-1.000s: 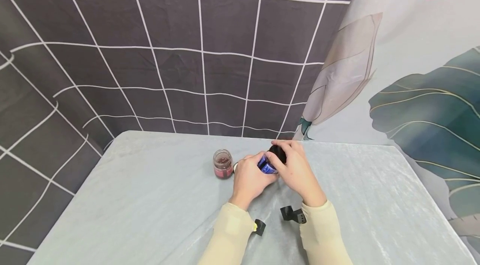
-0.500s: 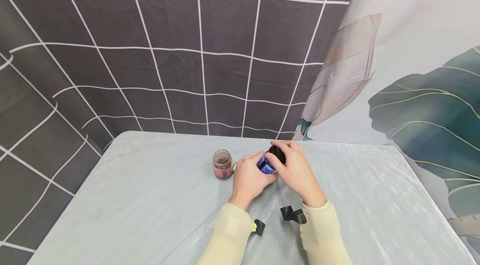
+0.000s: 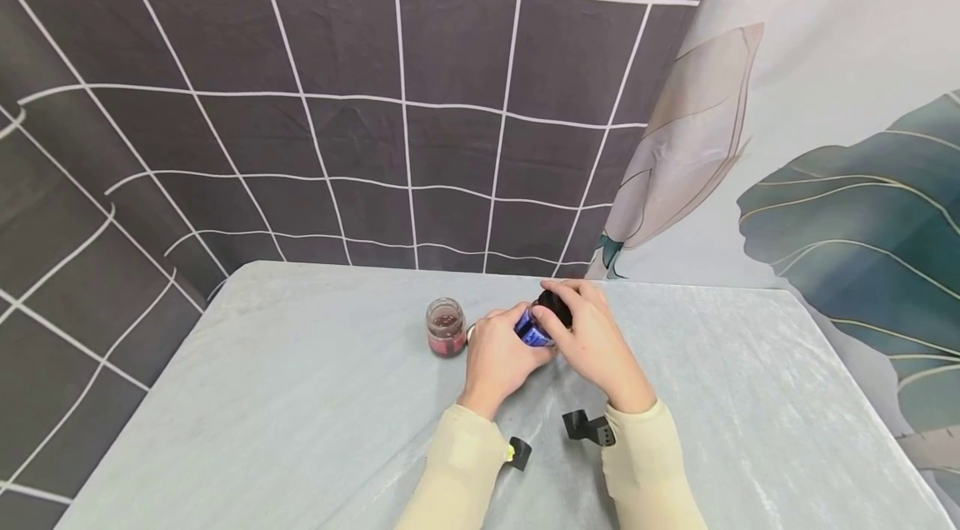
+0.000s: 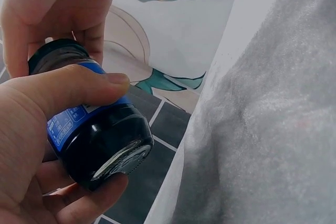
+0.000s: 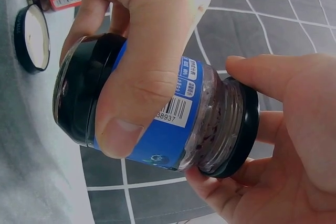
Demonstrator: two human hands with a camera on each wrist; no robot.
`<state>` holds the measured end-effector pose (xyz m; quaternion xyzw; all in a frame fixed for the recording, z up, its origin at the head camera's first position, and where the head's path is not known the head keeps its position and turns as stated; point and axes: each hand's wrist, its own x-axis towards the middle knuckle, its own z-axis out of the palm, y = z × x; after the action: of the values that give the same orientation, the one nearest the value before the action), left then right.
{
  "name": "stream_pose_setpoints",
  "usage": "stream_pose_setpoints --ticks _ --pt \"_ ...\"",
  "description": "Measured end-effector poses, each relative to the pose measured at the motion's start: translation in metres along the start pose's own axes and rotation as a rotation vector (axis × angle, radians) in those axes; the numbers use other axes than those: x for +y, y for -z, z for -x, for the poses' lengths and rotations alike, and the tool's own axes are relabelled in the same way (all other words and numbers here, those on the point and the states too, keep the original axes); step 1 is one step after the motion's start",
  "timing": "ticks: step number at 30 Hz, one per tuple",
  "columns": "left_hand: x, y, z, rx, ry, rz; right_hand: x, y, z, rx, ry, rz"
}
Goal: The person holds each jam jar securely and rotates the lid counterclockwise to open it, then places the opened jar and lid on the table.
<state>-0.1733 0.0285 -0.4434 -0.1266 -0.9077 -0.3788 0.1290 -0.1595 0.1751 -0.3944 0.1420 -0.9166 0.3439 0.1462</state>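
My left hand [image 3: 498, 359] grips the body of a glass jar [image 3: 532, 334] with a blue label. In the right wrist view its thumb lies across the jar's label [image 5: 167, 124], beside the barcode. The jar is tilted, its dark base showing in the left wrist view. My right hand [image 3: 596, 342] holds the black lid [image 3: 556, 307] at the jar's other end, fingers curled round its rim. The lid [image 5: 251, 129] sits on the jar's mouth; whether it is threaded tight I cannot tell. Dark specks cling inside the glass neck.
Left of my hands stands a lidless glass jar [image 3: 446, 330] with a red label. Beside it a dark lid [image 5: 35, 38] rests with its pale inside showing. A grey cloth covers the table [image 3: 300, 397]; a grid-patterned curtain [image 3: 337, 138] hangs behind.
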Motion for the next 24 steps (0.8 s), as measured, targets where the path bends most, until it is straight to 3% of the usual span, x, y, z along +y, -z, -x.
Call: stream_pose_setpoints --ticks 13,24 --pt "0.0010 -0.0003 -0.0005 -0.010 0.007 0.001 0.0004 0.0043 0.0001 -0.042 -0.020 0.000" --pt "0.0002 -0.0006 -0.0004 -0.015 0.013 0.005 0.0015 0.0056 0.0005 -0.045 0.008 0.003"
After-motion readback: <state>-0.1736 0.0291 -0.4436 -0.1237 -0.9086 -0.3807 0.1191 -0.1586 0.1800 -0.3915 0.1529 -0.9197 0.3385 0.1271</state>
